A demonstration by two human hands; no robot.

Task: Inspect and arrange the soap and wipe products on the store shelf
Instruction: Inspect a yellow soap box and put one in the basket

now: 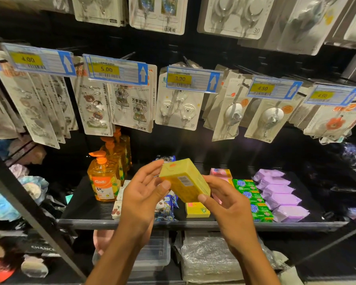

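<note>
Head view, item one: yellow soap box, a carton held tilted in the air above the near edge of the shelf, barcode face towards us.

- Left hand: clamped on the box's left end, with the thumb on the near face and the fingers spread behind the upper corner.
- Right hand: pinching the lower right corner, thumb on top. The fingers go under the box, where we cannot see them.
- Handling, as we judge it: light, stiff cardboard over a solid bar. It is not fragile, but the corners will crush if squeezed, and the printed faces look smooth and a little slick. We would hold it across the two long faces, not by the end flaps.
- Its likely slot: on the matching yellow box lying at the near edge of the shelf, directly below.

Neighbouring stock:
- Left: orange pump bottles.
- Right: green soap packs.
- Further right: purple wipe packs, soft pouches stacked in a row.
</note>
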